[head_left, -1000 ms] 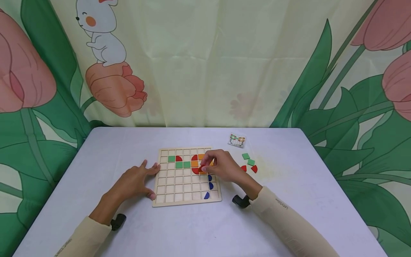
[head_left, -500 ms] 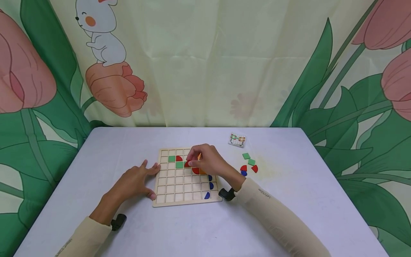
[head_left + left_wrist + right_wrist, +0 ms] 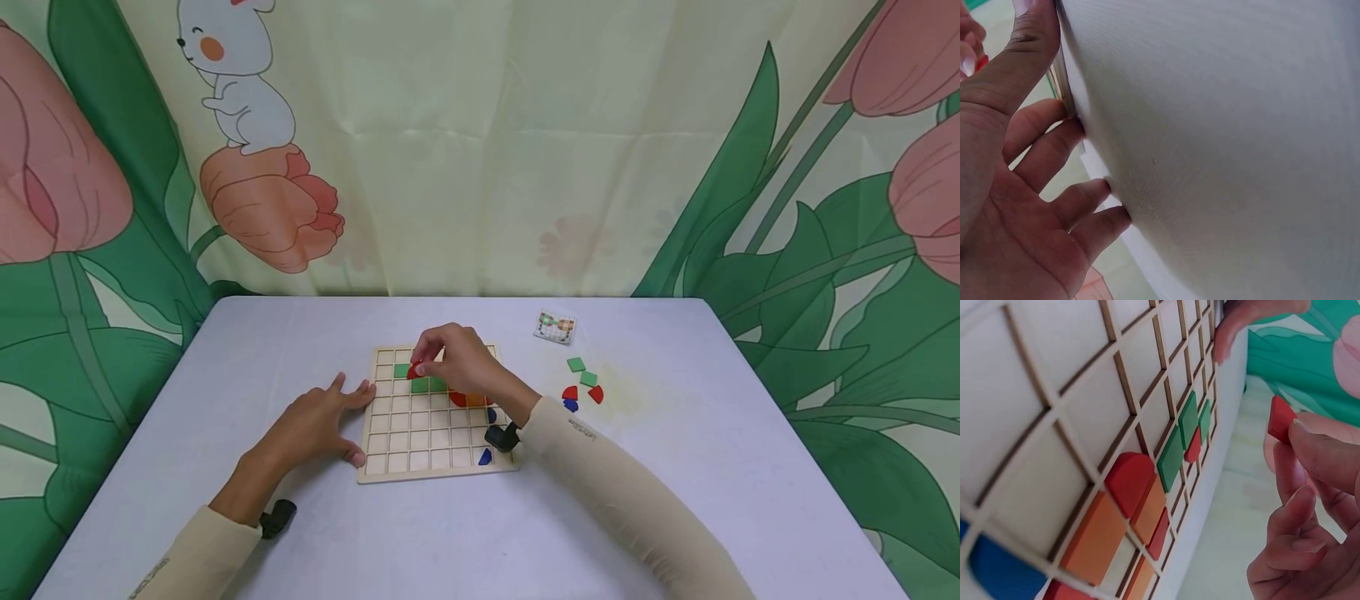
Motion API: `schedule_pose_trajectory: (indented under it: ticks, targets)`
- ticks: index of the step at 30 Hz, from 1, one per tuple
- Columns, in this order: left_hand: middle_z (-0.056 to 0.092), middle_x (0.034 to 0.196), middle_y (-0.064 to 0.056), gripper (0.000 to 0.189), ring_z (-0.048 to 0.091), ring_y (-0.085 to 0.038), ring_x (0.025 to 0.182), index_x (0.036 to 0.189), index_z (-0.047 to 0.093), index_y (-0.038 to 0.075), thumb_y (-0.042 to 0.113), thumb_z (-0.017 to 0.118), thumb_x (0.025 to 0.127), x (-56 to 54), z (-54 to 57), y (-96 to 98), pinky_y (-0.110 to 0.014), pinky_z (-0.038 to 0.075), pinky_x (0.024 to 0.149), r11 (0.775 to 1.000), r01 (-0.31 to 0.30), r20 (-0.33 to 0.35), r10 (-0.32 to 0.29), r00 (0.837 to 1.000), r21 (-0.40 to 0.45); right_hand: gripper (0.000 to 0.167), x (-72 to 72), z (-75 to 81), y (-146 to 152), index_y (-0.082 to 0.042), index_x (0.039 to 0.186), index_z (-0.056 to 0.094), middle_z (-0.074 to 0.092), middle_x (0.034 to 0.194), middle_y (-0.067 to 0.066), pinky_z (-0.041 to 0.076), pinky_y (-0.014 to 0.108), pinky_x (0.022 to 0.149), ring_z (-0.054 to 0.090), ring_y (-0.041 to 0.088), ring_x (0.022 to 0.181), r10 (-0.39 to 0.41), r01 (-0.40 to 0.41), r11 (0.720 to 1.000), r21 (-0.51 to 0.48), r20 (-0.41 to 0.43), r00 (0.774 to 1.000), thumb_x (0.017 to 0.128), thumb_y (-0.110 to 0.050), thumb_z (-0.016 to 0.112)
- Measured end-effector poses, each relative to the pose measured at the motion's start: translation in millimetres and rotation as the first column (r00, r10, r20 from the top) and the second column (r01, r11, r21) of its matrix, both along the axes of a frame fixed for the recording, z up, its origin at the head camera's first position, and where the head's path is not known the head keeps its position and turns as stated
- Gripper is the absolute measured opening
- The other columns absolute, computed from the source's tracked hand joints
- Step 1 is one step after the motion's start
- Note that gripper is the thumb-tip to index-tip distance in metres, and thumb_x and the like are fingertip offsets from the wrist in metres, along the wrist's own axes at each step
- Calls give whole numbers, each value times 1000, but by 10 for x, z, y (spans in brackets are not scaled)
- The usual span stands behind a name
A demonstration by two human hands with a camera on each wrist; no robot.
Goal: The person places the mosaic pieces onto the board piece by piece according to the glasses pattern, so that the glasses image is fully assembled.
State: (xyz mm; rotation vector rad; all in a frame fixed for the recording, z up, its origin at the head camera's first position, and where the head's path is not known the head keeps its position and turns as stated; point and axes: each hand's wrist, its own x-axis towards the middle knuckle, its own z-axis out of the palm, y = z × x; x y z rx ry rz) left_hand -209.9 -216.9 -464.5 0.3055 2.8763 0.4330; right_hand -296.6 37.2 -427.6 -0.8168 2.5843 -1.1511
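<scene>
A wooden grid board [image 3: 438,477] lies on the white table. My right hand [image 3: 461,362] pinches a red quarter-circle tile [image 3: 1281,419] between thumb and fingertips, held over the board's upper left part. Below it are green square tiles [image 3: 1170,459] and a red rounded tile [image 3: 1192,447] set in cells. Nearer the right wrist camera sit orange square tiles [image 3: 1094,537], red rounded tiles [image 3: 1130,484] and a blue one [image 3: 1007,569]. With fingers spread, my left hand [image 3: 315,425] touches the board's left edge; in the left wrist view its fingertips reach the tabletop.
Right of the board lie loose tiles: green squares [image 3: 588,379], red quarter-circles [image 3: 596,394] and blue pieces [image 3: 571,406]. Behind them is a small card [image 3: 555,327] printed with a coloured grid pattern. A curtain [image 3: 480,208] with printed flowers hangs beyond the table's far edge.
My right hand has moved left across the board, from the orange tiles to the green ones, still pinching the red tile. My left hand has stayed at the board's left edge.
</scene>
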Motion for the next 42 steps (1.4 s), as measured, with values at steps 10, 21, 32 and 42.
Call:
schedule_pose_trajectory:
  ticks: [10,21,32,42]
  targets:
    - [35,161,-43,119,58,-61,130,159,48,19,52,99,57,6,-2,-20,-65,54,100,1000,20,-23,-21,1000,-12,5,-131,-14,-282,-19,96,78,76,85,-6,50,31,77,66,13,87,-1,2,998,68,-5,1000,95,-15,82]
    - [33,162,-43,118,57,-61,131,159,49,20,51,100,57,-11,-1,-20,-64,53,101,1000,18,-20,-18,1000,3,5,-264,-119,-604,-21,97,81,72,85,-8,47,26,67,64,11,83,-15,17,976,217,-8,1000,96,-17,80]
    - [35,161,-43,117,59,-60,129,158,49,18,49,100,57,-4,11,-26,-63,54,101,1000,28,-42,-28,999,6,9,-284,-184,-704,-26,88,77,68,79,-7,44,28,60,61,12,74,-57,71,949,306,-52,997,95,-23,82]
    - [34,161,-43,118,59,-60,129,158,49,19,50,100,56,-14,-8,-14,-64,54,100,1000,20,-26,-20,999,-5,10,-269,-223,-712,-25,86,77,68,80,-7,47,31,63,61,13,78,-58,89,932,351,-98,993,93,-21,82]
